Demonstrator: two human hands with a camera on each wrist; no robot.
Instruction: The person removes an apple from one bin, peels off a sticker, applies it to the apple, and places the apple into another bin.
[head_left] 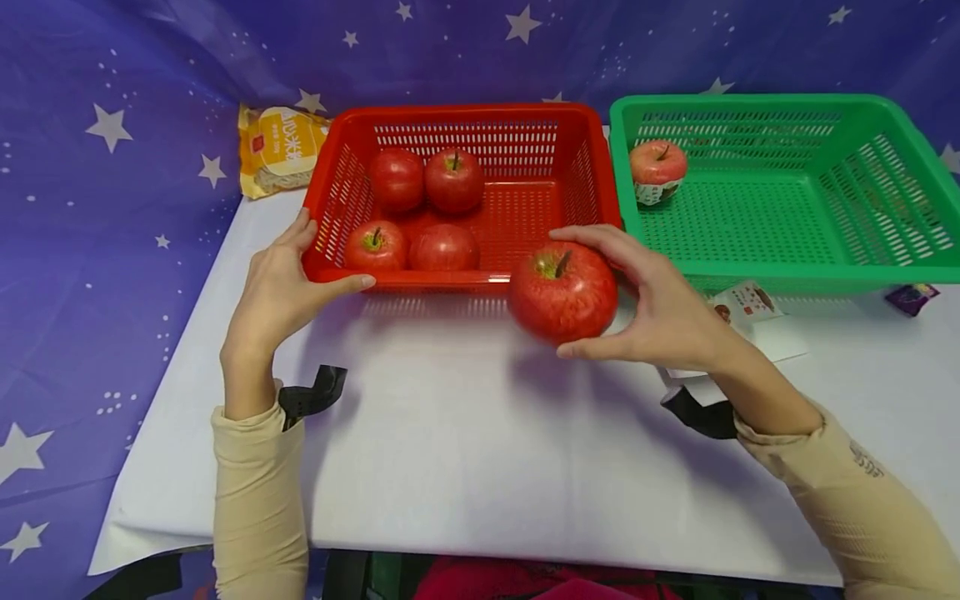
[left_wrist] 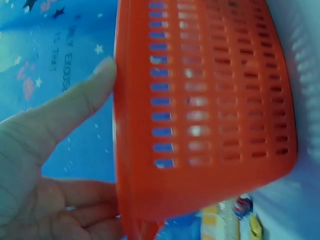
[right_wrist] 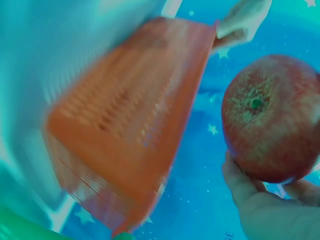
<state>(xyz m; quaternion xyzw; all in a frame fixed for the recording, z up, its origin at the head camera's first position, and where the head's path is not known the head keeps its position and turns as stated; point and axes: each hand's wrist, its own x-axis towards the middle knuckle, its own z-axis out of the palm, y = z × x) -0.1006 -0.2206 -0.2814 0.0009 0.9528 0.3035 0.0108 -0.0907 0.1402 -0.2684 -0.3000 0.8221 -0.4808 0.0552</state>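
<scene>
Right hand (head_left: 660, 312) is raised just off the front right corner of the red basket (head_left: 457, 279), fingers and thumb curled round a big red apple (head_left: 562, 290), held above the white table (head_left: 480, 450), stem up. Left hand (head_left: 281, 287) grips the red basket's front left corner: thumb laid along the front rim, fingers up the side wall.

Count: 4 apples in the red basket, 1 in hand, 1 wrapped apple (head_left: 657, 171) in the green basket (head_left: 787, 271). 2 baskets, side by side.

Around: yellow snack bag (head_left: 279, 148) behind the red basket, paper labels (head_left: 746, 304) under the right wrist, small purple packet (head_left: 911, 297) far right. Star-print blue cloth (head_left: 112, 167) behind.
</scene>
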